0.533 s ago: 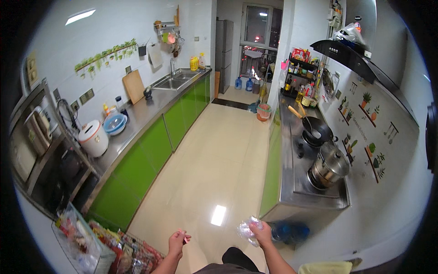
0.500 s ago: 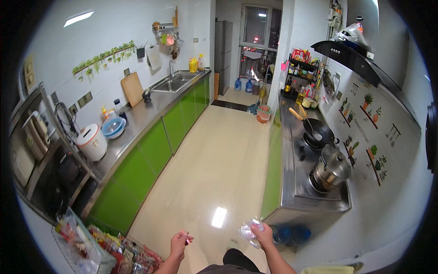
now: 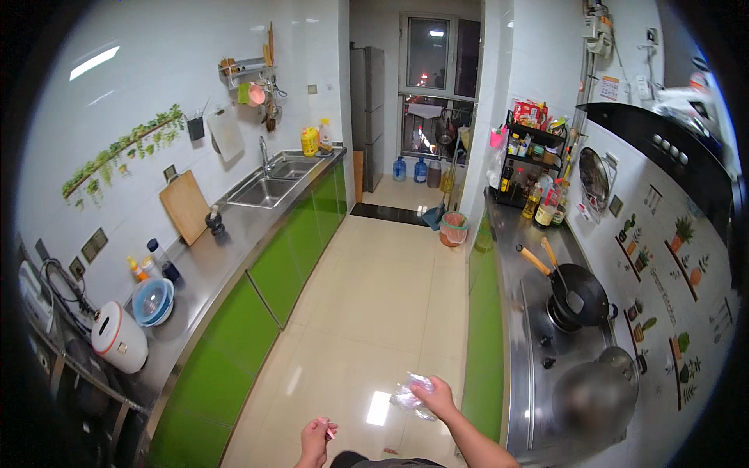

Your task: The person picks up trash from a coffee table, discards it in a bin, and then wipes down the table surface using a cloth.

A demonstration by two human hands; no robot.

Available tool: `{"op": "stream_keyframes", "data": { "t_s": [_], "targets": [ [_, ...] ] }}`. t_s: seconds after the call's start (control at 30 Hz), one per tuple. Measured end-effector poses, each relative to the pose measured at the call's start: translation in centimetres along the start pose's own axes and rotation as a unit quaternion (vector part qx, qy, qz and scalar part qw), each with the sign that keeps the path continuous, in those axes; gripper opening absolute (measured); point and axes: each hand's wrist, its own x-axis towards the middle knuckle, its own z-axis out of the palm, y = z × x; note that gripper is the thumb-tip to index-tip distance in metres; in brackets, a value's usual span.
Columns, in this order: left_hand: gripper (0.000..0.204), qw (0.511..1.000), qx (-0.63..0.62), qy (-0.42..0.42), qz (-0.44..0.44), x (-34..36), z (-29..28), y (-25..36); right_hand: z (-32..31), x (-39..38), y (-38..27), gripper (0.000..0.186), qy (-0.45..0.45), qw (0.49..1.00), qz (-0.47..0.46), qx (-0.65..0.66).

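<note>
Crumpled clear plastic (image 3: 409, 396), which looks like a thin bag or wrap, is gripped in my right hand (image 3: 438, 399) above the tiled floor. My left hand (image 3: 315, 441) is closed, its fingers pinched on a small pinkish-red thing (image 3: 329, 432) too little to name. Both hands hang apart over the walkway, touching no furniture.
Green cabinets (image 3: 207, 374) with a steel counter run along the left, holding a rice cooker (image 3: 119, 337), blue bowls (image 3: 153, 301) and a sink (image 3: 263, 193). At right, a wok (image 3: 583, 295) sits on the stove beside a blurred pot. A waste bin (image 3: 453, 229) stands by the doorway.
I have moved forward along the walkway; the counters and bin look nearer. The packages at lower left have left the view. Both hands keep their hold.
</note>
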Motion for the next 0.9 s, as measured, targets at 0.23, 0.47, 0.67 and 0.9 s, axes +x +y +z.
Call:
{"op": "stream_keyframes", "data": {
  "t_s": [0.23, 0.47, 0.67, 0.9],
  "targets": [
    [0.018, 0.993, -0.036, 0.108, 0.032, 10.8, -0.6, 5.5, 5.8, 15.3, -4.5, 0.029, -0.086, 0.993, -0.058, 0.057],
    [0.016, 0.973, -0.176, 0.148, 0.005, 31.8, -0.8, 14.5, 8.4, 30.0, -4.8, 0.031, -0.089, 0.994, -0.022, -0.053],
    [0.015, 0.999, -0.018, 0.019, 0.035, 46.2, 12.8, 26.5, 6.4, 41.8, -7.2, 0.031, 0.032, 0.996, 0.025, 0.078],
    [0.022, 0.98, 0.071, -0.172, 0.075, 57.2, 28.2, 31.8, 4.1, 55.1, -7.1, 0.019, 0.15, 0.976, 0.038, 0.15]
  ]
}}
